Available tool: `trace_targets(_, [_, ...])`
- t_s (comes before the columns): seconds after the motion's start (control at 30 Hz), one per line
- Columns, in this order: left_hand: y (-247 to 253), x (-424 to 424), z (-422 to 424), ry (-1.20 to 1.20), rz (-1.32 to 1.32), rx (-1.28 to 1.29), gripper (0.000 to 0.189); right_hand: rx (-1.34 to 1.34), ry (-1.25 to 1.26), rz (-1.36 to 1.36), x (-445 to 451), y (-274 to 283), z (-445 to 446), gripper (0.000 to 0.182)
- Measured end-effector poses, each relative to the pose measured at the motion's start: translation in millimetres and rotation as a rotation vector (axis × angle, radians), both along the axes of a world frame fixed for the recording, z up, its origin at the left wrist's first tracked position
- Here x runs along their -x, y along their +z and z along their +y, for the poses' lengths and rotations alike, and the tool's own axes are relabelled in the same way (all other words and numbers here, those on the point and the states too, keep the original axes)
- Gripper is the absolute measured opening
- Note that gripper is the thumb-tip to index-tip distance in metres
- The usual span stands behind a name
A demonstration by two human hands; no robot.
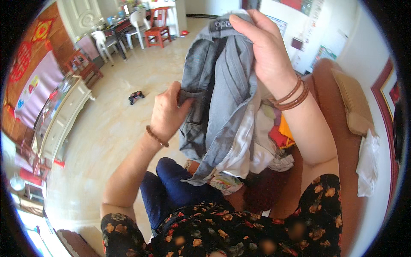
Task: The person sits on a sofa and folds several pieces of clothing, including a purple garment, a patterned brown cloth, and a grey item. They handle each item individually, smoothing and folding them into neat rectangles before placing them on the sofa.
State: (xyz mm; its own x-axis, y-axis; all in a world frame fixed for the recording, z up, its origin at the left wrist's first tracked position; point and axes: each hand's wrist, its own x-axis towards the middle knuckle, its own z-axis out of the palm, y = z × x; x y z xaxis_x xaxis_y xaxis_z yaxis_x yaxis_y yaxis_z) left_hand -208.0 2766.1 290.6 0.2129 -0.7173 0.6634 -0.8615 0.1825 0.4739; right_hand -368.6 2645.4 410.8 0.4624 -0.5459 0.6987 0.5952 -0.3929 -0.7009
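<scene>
A grey garment with pockets and an open front hangs between my two hands, above my dark blue trouser legs. My right hand grips it at the top, the thumb beside a dark patch with lettering. Lower and further left, my left hand pinches its edge between thumb and fingers. Behind and below the garment lies a pile of clothes on the brown sofa, with white cloth, a red and yellow piece and a patterned piece.
The sofa bears a tan cushion and a white plastic bag. A toy car is on the tiled floor. Beyond are a cream cabinet, white chairs, a red wooden chair and a dark table.
</scene>
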Motion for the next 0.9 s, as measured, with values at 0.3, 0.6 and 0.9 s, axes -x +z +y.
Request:
trace_targets(0.3, [78,-147,92,0.468,-0.317,0.189,0.022,0.958,-0.281,0.755,-43,-45,-26,0.043])
trace_targets(0.6, [122,-169,154,0.57,-0.537,0.001,0.017,0.816,-0.89,0.78,-97,-81,-54,0.019])
trace_targets(0.9, [79,-186,237,0.994,-0.284,0.357,0.016,0.518,-0.679,0.1,-95,-109,5,0.016])
